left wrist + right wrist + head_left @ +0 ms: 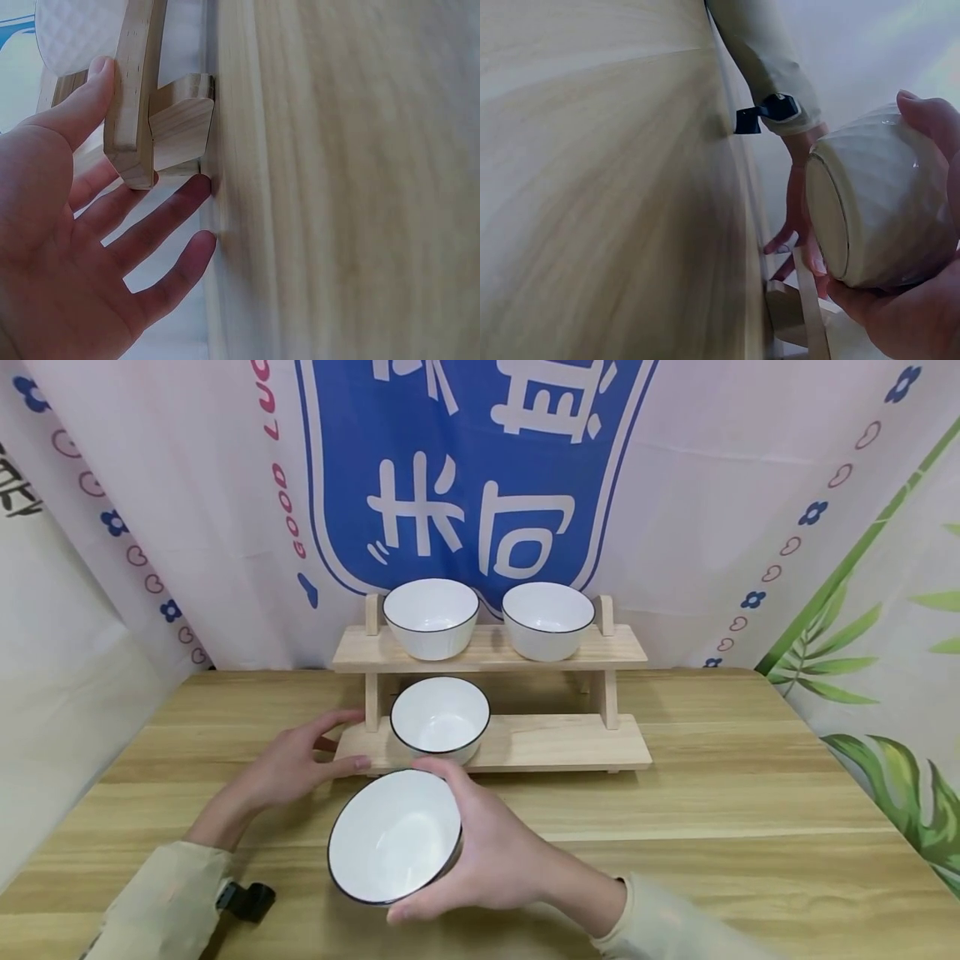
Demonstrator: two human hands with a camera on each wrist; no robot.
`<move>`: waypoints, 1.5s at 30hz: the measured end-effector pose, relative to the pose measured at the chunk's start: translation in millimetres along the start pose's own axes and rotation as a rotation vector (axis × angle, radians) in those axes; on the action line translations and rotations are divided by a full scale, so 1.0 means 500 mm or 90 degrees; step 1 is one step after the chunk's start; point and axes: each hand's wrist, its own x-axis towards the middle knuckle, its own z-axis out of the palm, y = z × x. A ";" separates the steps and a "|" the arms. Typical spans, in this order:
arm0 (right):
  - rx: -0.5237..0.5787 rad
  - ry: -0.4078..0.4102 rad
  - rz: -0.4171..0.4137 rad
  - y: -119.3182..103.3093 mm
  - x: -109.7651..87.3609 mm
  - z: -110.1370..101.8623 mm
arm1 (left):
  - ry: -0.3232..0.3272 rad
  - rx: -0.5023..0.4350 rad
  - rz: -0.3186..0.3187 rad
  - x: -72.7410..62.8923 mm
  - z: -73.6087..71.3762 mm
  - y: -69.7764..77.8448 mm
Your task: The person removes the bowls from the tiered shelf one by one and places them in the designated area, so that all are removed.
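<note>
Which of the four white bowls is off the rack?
The tilted bowl in the right hand, before the wooden rack; the other three bowls stand upright on its shelves.

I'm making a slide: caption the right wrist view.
Right hand grips a round, white, diamond-textured bowl; left hand holds a pale wooden stand.
</note>
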 end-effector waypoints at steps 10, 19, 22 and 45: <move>-0.035 0.001 0.028 0.012 0.027 0.026 | 0.008 0.005 0.004 -0.002 0.001 -0.005; -0.029 -0.004 0.043 0.022 0.049 0.041 | 0.005 -0.005 -0.001 -0.003 -0.001 -0.008; -0.018 -0.004 0.047 0.025 0.054 0.047 | 0.006 -0.008 0.000 -0.002 -0.001 -0.009; -0.018 -0.023 0.076 0.037 0.073 0.068 | 0.008 -0.008 0.012 -0.001 0.002 -0.005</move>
